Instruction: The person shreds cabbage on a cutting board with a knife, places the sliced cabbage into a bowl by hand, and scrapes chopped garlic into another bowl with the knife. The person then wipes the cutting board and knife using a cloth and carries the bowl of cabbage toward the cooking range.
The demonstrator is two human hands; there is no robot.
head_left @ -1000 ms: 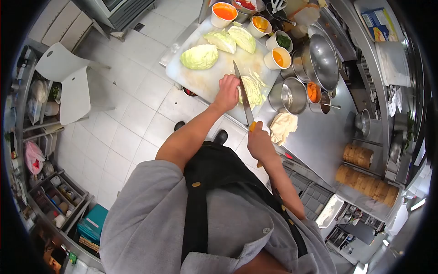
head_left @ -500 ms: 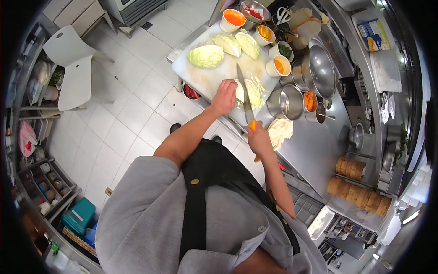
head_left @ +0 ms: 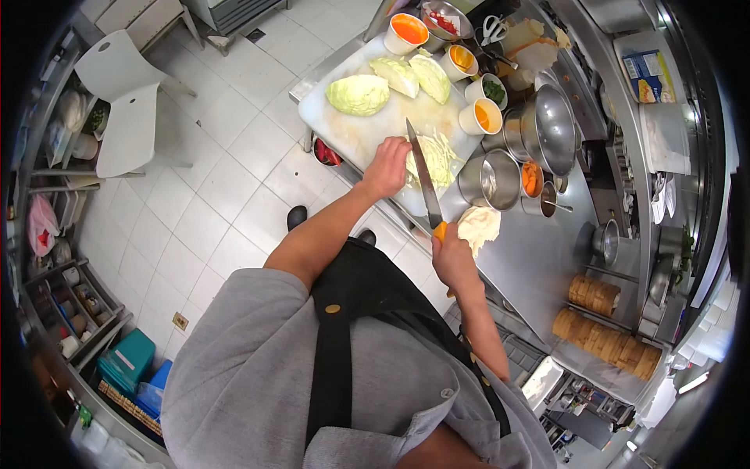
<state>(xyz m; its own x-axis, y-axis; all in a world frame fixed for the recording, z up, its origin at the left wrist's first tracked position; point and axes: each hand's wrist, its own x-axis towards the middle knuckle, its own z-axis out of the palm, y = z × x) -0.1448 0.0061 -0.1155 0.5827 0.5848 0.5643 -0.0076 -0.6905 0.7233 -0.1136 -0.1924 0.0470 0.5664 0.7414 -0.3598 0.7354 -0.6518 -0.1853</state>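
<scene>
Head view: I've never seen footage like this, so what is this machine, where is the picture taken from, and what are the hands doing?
There is no machine: this is a person with bare hands. One wide camera on their head looks down, so their grey shirt and dark apron fill the lower part.

The right hand grips a knife with a yellow handle. The left hand has its fingertips beside the sliced cabbage on a white cutting board. Three larger cabbage pieces lie farther up the board.

Around it are cups with orange or green contents, metal bowls and a crumpled pale cloth.
</scene>
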